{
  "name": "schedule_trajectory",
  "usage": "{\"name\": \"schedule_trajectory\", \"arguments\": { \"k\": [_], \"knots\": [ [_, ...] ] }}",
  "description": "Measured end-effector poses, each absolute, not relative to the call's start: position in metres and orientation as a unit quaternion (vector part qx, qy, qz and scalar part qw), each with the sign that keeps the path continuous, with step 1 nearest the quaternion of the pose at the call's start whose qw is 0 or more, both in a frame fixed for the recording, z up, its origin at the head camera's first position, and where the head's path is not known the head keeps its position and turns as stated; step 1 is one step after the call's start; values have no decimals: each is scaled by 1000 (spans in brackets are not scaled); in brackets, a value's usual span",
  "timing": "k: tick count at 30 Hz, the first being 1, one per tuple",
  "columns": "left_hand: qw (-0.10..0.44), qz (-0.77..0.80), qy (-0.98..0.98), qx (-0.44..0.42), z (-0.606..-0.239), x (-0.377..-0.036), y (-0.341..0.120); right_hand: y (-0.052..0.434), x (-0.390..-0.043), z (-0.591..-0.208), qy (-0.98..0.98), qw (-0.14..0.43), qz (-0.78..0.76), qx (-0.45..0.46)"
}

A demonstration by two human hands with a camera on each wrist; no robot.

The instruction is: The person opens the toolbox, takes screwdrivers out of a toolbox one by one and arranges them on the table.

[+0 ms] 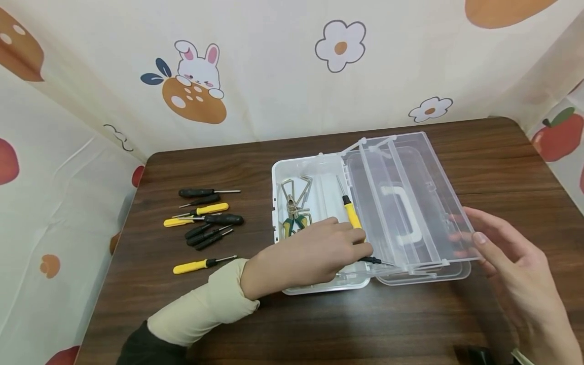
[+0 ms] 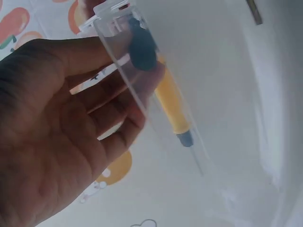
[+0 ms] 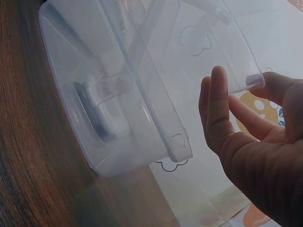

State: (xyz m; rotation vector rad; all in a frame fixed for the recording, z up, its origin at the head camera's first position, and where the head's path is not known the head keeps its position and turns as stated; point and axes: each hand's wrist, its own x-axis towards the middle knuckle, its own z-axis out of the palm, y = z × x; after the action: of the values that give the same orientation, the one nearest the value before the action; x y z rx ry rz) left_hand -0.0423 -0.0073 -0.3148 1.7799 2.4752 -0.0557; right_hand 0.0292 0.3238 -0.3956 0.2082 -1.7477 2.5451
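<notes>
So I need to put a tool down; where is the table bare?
Bare wood lies behind the toolbox along the table far edge, at its far right, and along the near edge. Crowded: the loose screwdrivers left, and where both hands work at the box.

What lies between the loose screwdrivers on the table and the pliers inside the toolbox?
In the head view, bare brown tabletop and then the toolbox's white left wall separate the screwdrivers from the pliers. Nothing else lies in that stretch.
</notes>
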Motion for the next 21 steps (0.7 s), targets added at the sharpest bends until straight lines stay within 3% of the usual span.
{"name": "schedule_trajectory", "arguments": {
  "k": [21],
  "knots": [
    [-76, -38, 827, 556, -298, -43, -25, 324, 30, -397, -564, 22, 822, 70]
  ]
}}
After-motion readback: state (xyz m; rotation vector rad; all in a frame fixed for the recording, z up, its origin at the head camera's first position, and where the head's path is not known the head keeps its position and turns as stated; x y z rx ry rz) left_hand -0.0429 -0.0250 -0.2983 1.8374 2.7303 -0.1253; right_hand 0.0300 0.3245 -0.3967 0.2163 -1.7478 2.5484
